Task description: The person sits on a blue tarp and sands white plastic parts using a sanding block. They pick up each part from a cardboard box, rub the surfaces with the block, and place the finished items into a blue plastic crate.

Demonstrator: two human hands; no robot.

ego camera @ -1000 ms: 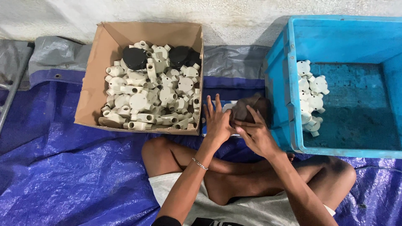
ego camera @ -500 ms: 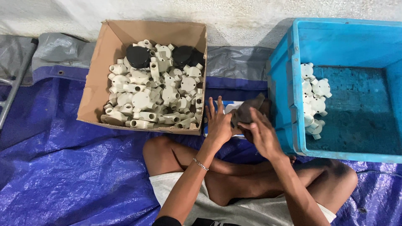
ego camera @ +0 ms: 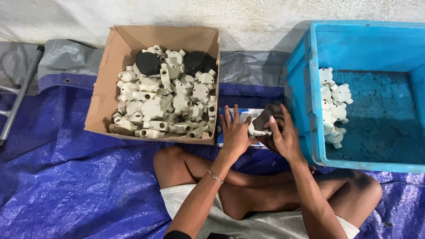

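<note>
Fitting (ego camera: 258,128), cream plastic, round body w/ short stubs, sits between our two hands, low in the gap between the cardboard box (ego camera: 102,95) and the blue crate (ego camera: 305,93). We see our left hand (ego camera: 234,132) flat-ish, fingers spread and pointing up/away, palm against the fitting's left side. Our right hand (ego camera: 285,135) closes on it from the right, fingers curled over a dark cloth or pad (ego camera: 265,116) pressed on top of the fitting. So both hands are on it; right hand grips cloth plus part, left steadies rather than clamps. We can't tell the fitting's long axis, too much is covered by fingers and cloth.

Under the hands we see a flat white-and-blue item (ego camera: 248,116), kind unclear, lying on the blue tarp (ego camera: 79,186). The crate wall is just beside our right hand, nearly touching the knuckles; the box edge is just beside our left fingertips. Tight room both sides, open only toward our crossed legs (ego camera: 265,194).

Box is heaped w/ same cream fittings (ego camera: 164,106) plus two black round caps (ego camera: 148,63) at the back. Crate holds a small pile of fittings (ego camera: 332,106) along its left wall, the remaining floor is bare. Right hand is the nearer one to the crate, left to the box. Grey sheet (ego camera: 66,57) and a metal frame (ego camera: 17,102) lie far left.
</note>
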